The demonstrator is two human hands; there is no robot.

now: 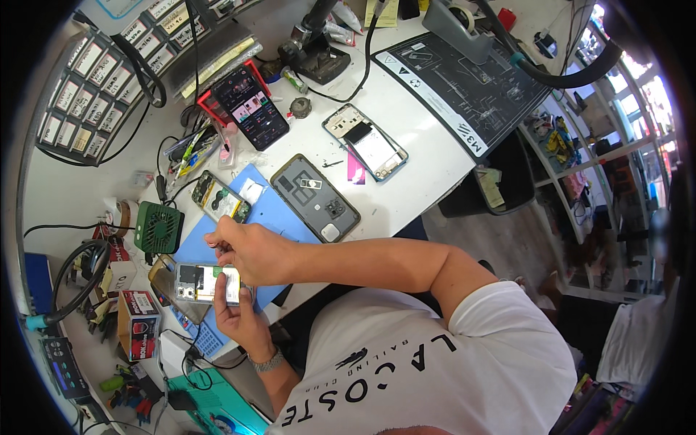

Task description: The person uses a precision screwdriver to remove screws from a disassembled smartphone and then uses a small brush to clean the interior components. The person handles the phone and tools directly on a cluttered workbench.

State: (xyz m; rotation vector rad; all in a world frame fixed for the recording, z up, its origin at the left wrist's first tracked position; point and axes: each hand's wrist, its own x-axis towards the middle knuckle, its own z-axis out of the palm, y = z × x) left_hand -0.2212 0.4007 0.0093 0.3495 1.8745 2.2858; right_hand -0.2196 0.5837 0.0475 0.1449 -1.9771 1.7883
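Observation:
An opened phone point(190, 278) with its inner parts bare lies over the blue mat point(272, 210), at the left of the bench. My left hand point(243, 325), with a metal watch on its wrist, grips the phone's near end between thumb and fingers. Above it, my right hand point(255, 252) is closed in a pinch; what its fingertips hold is hidden. Just beyond sits a second opened phone point(220, 197) with its battery showing. A dark grey phone back cover point(316, 197) lies to the right, partly over the mat.
A phone frame point(366, 141) lies farther back, near a propped lit phone point(250, 107) in a red holder. A green fan point(158, 228) and a box point(138, 324) stand left. Black work mat point(464, 87) covers the far right; labelled drawers point(94, 87) rise far left.

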